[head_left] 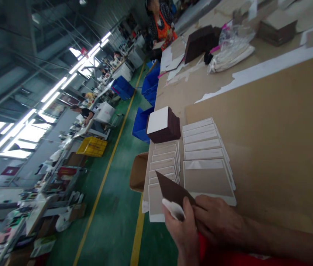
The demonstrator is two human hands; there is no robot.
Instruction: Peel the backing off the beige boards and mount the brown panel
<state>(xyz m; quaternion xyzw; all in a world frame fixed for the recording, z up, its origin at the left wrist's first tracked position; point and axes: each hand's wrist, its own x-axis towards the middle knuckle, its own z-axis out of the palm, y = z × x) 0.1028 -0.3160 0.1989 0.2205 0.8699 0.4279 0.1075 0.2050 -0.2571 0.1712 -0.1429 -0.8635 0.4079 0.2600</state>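
A dark brown sheet [171, 188] with a white flap [174, 209] folded at its lower edge is held between both hands over the table's near edge. My left hand [182, 231] pinches it, thumb on the brown side. My right hand [214, 218] closes on its right end, fingers bent and partly hidden. Just beyond lie two fanned rows of beige panels with white borders, a narrower row [163, 162] and a wider row [207, 177]. Behind the narrower row stands a stack of brown pieces [163, 123], its top white.
Farther up the table [269, 129] are a dark stack [200, 42], a clear plastic bag [232, 48] and paper scraps. A brown bin [139, 171] and blue crates [140, 123] stand beside the table's left edge. A person in an orange apron [163, 27] is at the far end.
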